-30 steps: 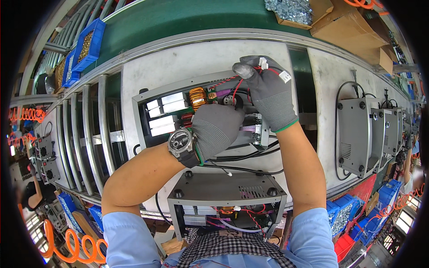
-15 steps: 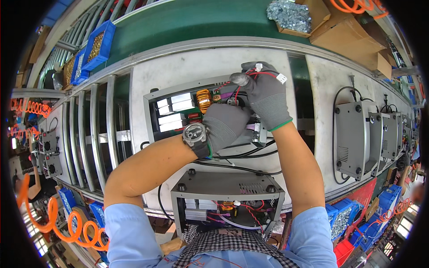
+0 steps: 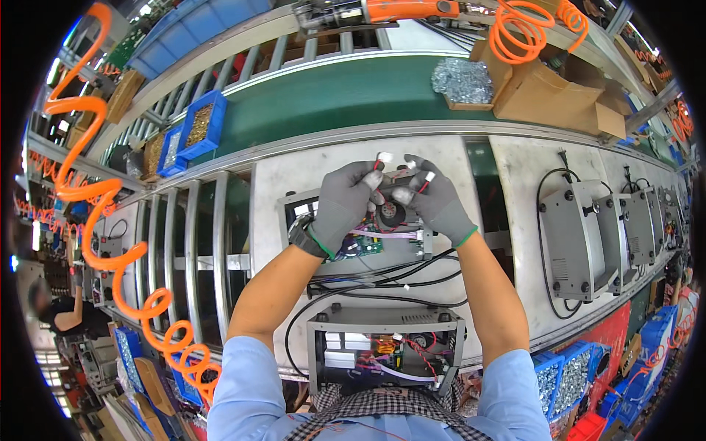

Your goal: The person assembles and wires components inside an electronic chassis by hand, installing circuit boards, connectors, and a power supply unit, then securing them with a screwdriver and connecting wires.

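Both my hands wear grey gloves and are raised over an open metal case (image 3: 294,197) full of electronics. My left hand (image 3: 344,202) is closed in a pinch on a thin red-and-black wire lead, whose white connector (image 3: 384,157) sticks up past the fingertips. Opposite it, my right hand (image 3: 440,202) pinches a second lead, with its small white connector (image 3: 429,176) showing by the thumb. Under the hands, a round black part (image 3: 391,213), a green circuit board (image 3: 364,246) and a pale ribbon cable (image 3: 386,234) show inside the case. The gloves hide the rest.
A second open case (image 3: 386,317) stands close to my body, with black cables (image 3: 368,283) between the two. More grey cases (image 3: 576,246) line the right. Blue screw bins (image 3: 204,125) and a box of metal parts (image 3: 463,81) lie beyond; an orange coiled hose (image 3: 110,253) hangs at left.
My left hand has come up out of the case and now holds a connector lead. Two connectors were at my right hand; now each hand has one. The view has shifted too.
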Action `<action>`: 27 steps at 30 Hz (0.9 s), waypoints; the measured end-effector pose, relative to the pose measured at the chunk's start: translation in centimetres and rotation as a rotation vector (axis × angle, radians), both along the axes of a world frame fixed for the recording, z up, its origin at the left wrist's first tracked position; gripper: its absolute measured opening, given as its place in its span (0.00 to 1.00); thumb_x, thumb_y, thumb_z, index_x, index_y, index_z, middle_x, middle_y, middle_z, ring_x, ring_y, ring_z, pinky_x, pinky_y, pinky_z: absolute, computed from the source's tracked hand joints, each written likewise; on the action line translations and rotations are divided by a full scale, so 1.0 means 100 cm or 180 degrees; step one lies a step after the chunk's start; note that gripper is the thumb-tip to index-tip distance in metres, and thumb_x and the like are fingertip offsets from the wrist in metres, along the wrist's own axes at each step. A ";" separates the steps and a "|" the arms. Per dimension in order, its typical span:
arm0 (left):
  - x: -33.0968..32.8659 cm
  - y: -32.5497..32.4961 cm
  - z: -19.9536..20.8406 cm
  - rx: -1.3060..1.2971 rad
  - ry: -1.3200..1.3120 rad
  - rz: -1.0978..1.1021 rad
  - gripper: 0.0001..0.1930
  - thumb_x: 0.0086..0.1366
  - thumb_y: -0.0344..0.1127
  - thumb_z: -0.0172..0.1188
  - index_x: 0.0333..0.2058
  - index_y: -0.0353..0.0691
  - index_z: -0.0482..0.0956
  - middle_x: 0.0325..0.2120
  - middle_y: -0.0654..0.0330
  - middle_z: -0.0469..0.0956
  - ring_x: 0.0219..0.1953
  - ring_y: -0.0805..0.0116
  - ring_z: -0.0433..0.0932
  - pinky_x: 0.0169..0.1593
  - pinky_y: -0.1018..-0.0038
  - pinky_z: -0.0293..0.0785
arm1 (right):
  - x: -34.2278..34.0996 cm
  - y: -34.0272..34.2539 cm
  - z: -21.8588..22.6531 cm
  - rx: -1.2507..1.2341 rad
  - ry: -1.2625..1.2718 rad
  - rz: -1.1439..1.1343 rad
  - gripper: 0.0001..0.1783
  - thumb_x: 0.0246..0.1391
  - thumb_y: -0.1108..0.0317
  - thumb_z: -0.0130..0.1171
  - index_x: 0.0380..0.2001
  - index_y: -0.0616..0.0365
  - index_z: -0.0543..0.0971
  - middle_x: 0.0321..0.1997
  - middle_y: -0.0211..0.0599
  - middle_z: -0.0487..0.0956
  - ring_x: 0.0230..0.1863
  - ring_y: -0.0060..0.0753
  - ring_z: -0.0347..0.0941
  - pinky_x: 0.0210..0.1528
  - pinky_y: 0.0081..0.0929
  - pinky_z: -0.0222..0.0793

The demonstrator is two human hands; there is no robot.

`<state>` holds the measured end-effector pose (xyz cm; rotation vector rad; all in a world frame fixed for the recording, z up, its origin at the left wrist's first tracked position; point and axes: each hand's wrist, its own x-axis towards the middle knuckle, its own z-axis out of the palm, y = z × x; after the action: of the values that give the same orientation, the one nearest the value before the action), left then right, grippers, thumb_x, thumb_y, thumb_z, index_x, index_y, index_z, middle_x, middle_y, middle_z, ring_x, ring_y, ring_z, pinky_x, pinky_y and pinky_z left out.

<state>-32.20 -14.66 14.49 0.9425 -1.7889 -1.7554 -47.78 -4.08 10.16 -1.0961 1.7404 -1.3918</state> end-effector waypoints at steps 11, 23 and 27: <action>0.006 0.017 0.023 0.0709 0.0863 0.0514 0.12 0.68 0.30 0.53 0.45 0.29 0.73 0.33 0.54 0.80 0.26 0.74 0.78 0.27 0.81 0.76 | 0.022 0.003 -0.006 -0.0104 0.0246 -0.0618 0.14 0.54 0.61 0.59 0.40 0.60 0.80 0.57 0.45 0.73 0.51 0.48 0.73 0.53 0.37 0.70; 0.013 0.050 -0.015 -0.3489 -0.2047 -0.1479 0.04 0.55 0.31 0.56 0.30 0.44 0.78 0.31 0.56 0.77 0.29 0.56 0.79 0.30 0.62 0.76 | 0.013 0.001 0.004 -0.0639 -0.0178 -0.0567 0.20 0.60 0.66 0.56 0.54 0.62 0.72 0.42 0.33 0.80 0.42 0.23 0.73 0.47 0.23 0.70; 0.010 0.055 -0.038 -0.3126 -0.1707 -0.1137 0.05 0.54 0.31 0.57 0.31 0.44 0.78 0.30 0.58 0.77 0.30 0.57 0.79 0.30 0.64 0.76 | 0.014 0.008 0.006 -0.0331 -0.0558 -0.0483 0.20 0.61 0.65 0.55 0.55 0.61 0.72 0.44 0.35 0.80 0.44 0.22 0.73 0.48 0.21 0.70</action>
<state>-31.22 -9.16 10.68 0.6902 -2.8527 -0.5449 -46.35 -3.27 10.77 -0.8806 1.6682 -1.6359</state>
